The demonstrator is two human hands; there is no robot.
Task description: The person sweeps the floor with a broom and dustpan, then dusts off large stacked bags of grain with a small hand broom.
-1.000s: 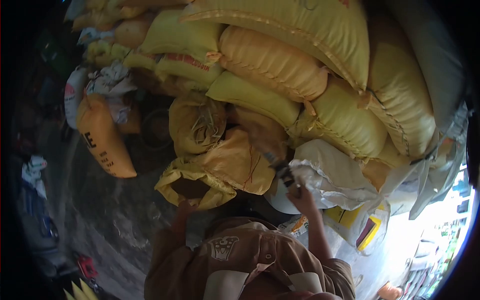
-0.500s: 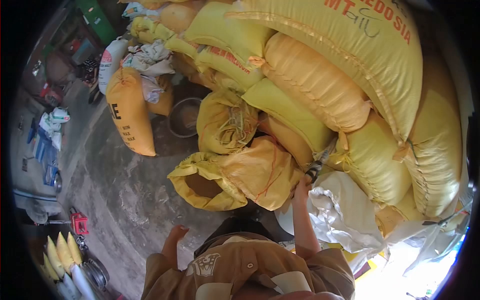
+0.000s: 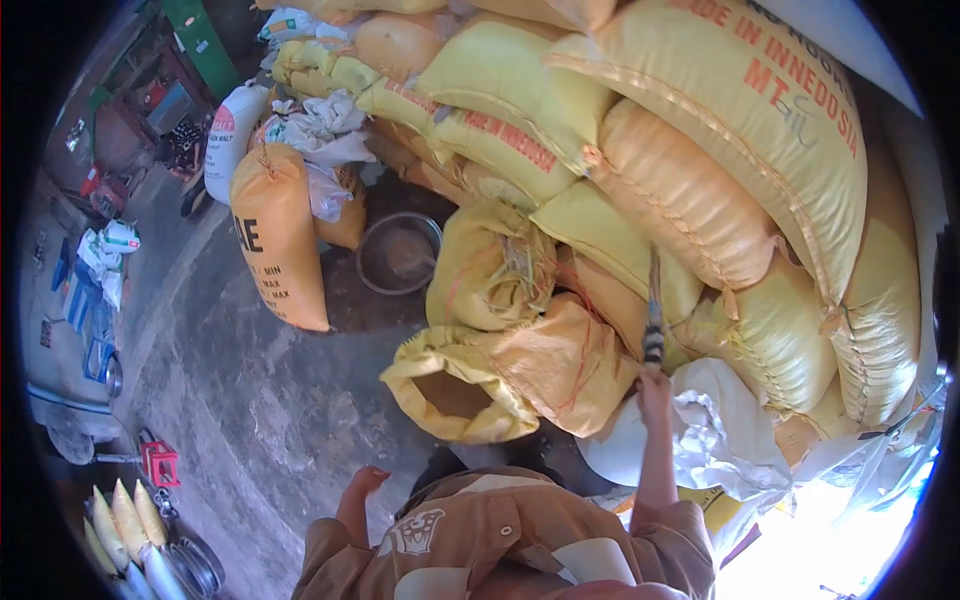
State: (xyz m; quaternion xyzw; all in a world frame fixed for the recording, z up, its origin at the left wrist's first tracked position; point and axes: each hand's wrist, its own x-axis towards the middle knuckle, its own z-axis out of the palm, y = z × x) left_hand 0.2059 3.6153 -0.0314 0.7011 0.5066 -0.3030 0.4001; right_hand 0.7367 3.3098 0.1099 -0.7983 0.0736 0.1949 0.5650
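Observation:
My right hand (image 3: 654, 385) is wrapped round the striped handle of a long, narrow tool (image 3: 654, 310), whose thin end points up towards the stacked sacks. Beside that hand lie an orange sack (image 3: 575, 365) with red string and a crumpled white sack (image 3: 715, 410). My left hand (image 3: 372, 478) hangs low over the floor and touches nothing; its fingers are small in view, with no object in them. Between and ahead of my hands stands an open yellow sack (image 3: 510, 420) with its rim rolled out, and behind it a rumpled yellow sack (image 3: 490, 270).
Full yellow and orange sacks (image 3: 690, 190) are piled high ahead and to the right. A metal basin (image 3: 363, 255) rests on the floor behind the open sack. An upright orange sack (image 3: 275, 240) stands left of it. A red crate (image 3: 160, 462) is at the far left.
My right hand has swung the tool more upright, its tip now pointing straight up. The view has shifted, so the sacks and basin appear farther right. My left hand still hangs free.

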